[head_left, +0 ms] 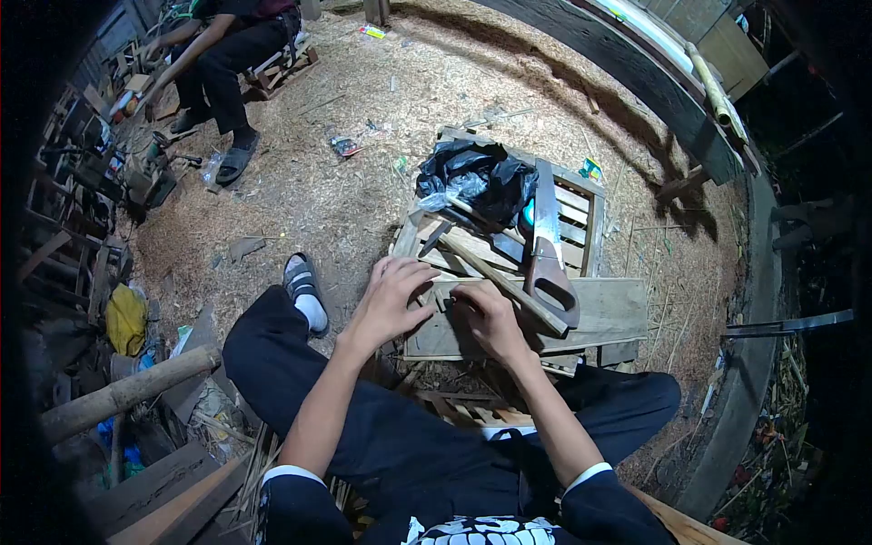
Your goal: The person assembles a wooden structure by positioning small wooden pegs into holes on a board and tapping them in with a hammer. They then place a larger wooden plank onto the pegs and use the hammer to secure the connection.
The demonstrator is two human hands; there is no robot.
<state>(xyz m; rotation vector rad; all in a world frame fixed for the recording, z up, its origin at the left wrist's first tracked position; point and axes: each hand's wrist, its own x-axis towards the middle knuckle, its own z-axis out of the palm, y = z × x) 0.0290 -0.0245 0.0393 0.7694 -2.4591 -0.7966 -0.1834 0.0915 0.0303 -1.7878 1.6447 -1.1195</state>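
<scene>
My left hand [392, 298] rests over the left part of a grey wooden board [609, 309], fingers apart, thumb pointing right. Beside it, my right hand [490, 318] has curled fingers at the board; something small and dark shows near its fingertips, too small to name. A wooden stick [509, 286] slants down to the right past that hand. The handsaw [547, 227] lies to the right, its wooden handle on the board. Behind the hands, a black plastic bag [477, 177] sits on a slatted wooden crate [595, 213] among several tools.
Another person [227, 73] sits at the upper left, a sandalled foot on sawdust-covered ground. A bamboo pole [132, 395] juts in from the left near a yellow bag [125, 320]. Wood scraps and machinery line the left side; a concrete edge [758, 363] runs along the right.
</scene>
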